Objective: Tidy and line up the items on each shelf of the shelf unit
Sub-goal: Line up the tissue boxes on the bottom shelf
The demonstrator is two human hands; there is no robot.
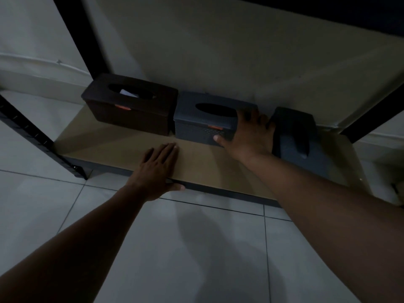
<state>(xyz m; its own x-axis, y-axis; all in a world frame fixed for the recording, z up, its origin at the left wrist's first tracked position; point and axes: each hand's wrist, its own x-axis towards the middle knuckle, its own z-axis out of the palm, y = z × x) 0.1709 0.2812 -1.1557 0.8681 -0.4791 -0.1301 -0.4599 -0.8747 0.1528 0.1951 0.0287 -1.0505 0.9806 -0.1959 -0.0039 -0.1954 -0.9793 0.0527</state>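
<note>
The light is dim here, low down by the floor. The bottom shelf [196,162] is a flat tan board, matte like fibreboard, framed by dark metal rails, with a black slotted upright [32,136] at its left front corner. Three plastic boxes sit in a row along the shelf's back edge, against a pale wall.

At the back left corner stands a dark brown tissue box [129,106], rectangular with rounded corners, an oval slot in its lid where a bit of white tissue shows, and a small orange clasp on its front. Touching its right side is a blue-grey tissue box [196,125] of the same shape, its front wall finely dotted or woven in texture, with the same orange clasp and a dark oval slot. Toward the back right, a third grey box [299,136] lies tipped over at an angle.

The right hand [249,132] lies over the right end of the blue-grey box, fingers spread across the lid, thumb pressed against the front wall, curling round its corner. The left hand [159,167] rests flat on the shelf's front edge, fingers straight and close together on the board, thumb hooked under the rail. The floor is pale glossy tile [196,248] with dark grout lines.
</note>
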